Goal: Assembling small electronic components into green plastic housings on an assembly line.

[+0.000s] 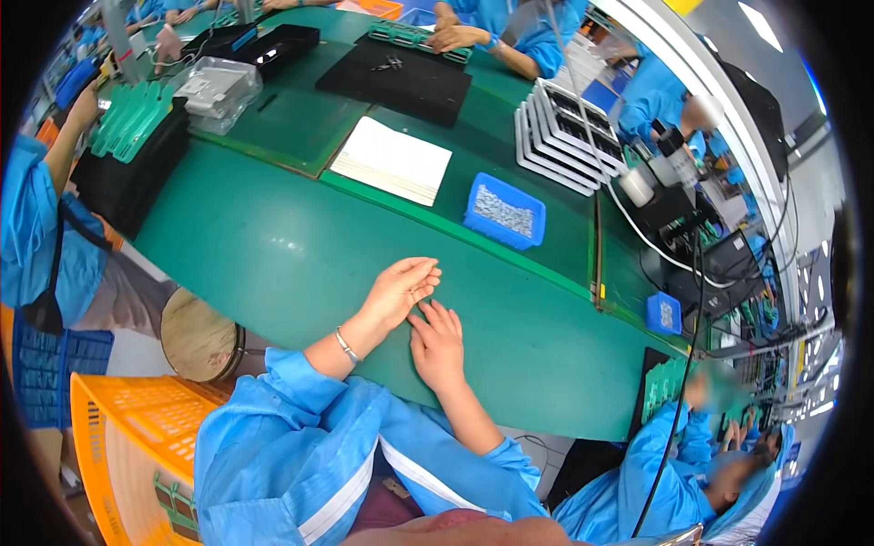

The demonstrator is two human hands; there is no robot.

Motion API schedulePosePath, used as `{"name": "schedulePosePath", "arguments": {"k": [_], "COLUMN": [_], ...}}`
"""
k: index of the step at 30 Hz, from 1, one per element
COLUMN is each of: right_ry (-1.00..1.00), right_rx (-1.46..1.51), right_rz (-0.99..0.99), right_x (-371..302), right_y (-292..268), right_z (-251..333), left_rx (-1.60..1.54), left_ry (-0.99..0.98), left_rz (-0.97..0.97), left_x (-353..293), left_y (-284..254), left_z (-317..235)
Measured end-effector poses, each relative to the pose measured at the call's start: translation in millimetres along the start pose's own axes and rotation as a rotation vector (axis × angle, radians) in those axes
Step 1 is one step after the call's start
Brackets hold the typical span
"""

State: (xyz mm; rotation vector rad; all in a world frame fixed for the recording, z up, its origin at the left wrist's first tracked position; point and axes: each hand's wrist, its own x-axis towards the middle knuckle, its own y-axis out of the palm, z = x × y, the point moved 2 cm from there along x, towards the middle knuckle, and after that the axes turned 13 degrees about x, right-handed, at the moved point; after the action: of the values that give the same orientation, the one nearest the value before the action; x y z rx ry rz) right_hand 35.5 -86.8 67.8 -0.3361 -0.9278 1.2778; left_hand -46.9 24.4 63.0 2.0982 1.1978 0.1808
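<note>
My left hand (401, 289), with a silver bracelet at its wrist, hovers over the green table (264, 246). Its fingers are curled and pinched together; anything between the tips is too small to make out. Close beside it my right hand (439, 348) is palm down, the fingers stretched out and nothing seen in them. Beyond both hands, a blue bin (537, 235) holds many small pale pieces. To the bin's left lies a flat white stack of sheets or boards (393, 159).
White trays with dark contents (560, 136) are stacked at the back right, near a white cable (651, 244). Co-workers sit left, across and right. A black mat (396, 82) lies across the table. An orange crate (146, 409) and a round stool (200, 337) stand at lower left.
</note>
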Motion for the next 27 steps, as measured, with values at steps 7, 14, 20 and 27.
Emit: {"name": "schedulePosePath", "arguments": {"k": [7,14,20,27], "right_ry": [0.023,0.022,0.009,0.01], "right_rx": [0.021,0.015,0.021,0.02], "right_rz": [0.022,0.048,0.053,0.059], "right_x": [0.0,0.2,0.6,-0.7], "right_y": [1.4,1.4,0.7,1.1], "right_z": [1.5,1.6,0.9,-0.6], "left_rx": [-0.019,-0.018,0.007,-0.042], "left_ry": [0.015,-0.027,-0.031,-0.054], "left_rz": [-0.026,-0.027,-0.067,0.01], "left_x": [-3.1,-4.3,-5.7,-5.4], "left_y": [-1.7,-2.2,1.1,0.0], "left_z": [1.5,1.3,-2.1,2.1]}}
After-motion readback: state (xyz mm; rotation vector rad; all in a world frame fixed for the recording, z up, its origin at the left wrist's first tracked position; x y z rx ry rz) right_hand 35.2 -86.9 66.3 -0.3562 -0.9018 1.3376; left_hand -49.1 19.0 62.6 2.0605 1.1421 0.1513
